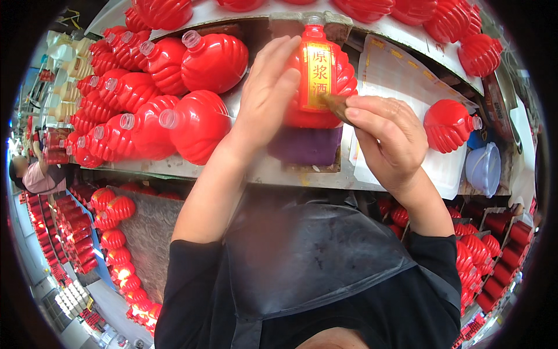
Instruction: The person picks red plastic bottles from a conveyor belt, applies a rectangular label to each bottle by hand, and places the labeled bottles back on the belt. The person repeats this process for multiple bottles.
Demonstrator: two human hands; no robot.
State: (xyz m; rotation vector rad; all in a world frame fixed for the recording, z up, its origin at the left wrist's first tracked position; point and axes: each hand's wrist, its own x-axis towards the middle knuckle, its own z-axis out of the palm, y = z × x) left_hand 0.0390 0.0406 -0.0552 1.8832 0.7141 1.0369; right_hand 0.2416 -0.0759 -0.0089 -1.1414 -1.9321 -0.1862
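Observation:
A red ribbed bottle with a clear neck lies on its back at the far middle of the table, neck pointing away from me. A yellow and gold label with a red border sits on its front. My left hand rests along the bottle's left side with its fingers stretched out. My right hand pinches a small brownish-green piece, its tip at the label's lower right corner. I cannot make out what that piece is. A purple cloth pad lies below the bottle.
Several red bottles lie in rows on the left. Another red bottle lies on the right, on a white tray. A light blue bucket stands at the right edge. More bottles line a far ledge. A person is at the far left.

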